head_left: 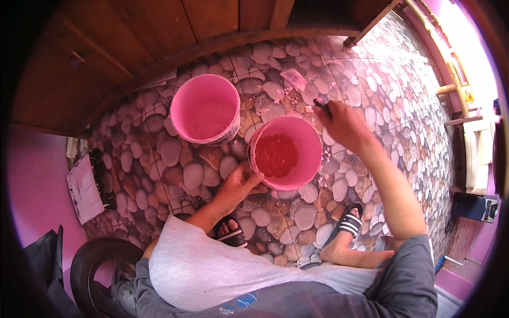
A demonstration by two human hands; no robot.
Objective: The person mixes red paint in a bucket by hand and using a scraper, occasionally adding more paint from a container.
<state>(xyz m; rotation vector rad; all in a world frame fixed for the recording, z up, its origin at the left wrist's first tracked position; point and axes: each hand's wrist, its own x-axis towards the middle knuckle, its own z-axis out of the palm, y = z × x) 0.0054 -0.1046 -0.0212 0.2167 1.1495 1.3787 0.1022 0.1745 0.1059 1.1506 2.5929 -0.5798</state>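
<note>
A pink bucket (314, 144) with red-pink, lumpy contents at its bottom stands on the floor in front of me. My left hand (239, 185) grips its near left rim, thumb over the edge. Beyond the bucket's right side, my right hand (343, 125) is closed round a dark-handled scraper (322, 105). A flat pink-smeared piece (293, 79) lies in line with the handle; whether it is the scraper's blade I cannot tell. Farther left stands a second pink bucket (205, 106), with only a pinkish film visible inside.
Pink flakes (289, 98) are scattered over the pebble-patterned floor (175, 175). Wooden furniture (159, 32) spans the far side. At left, a white board with black edges (85, 188) leans near the pink wall (40, 180). A dark box (473, 207) stands at right.
</note>
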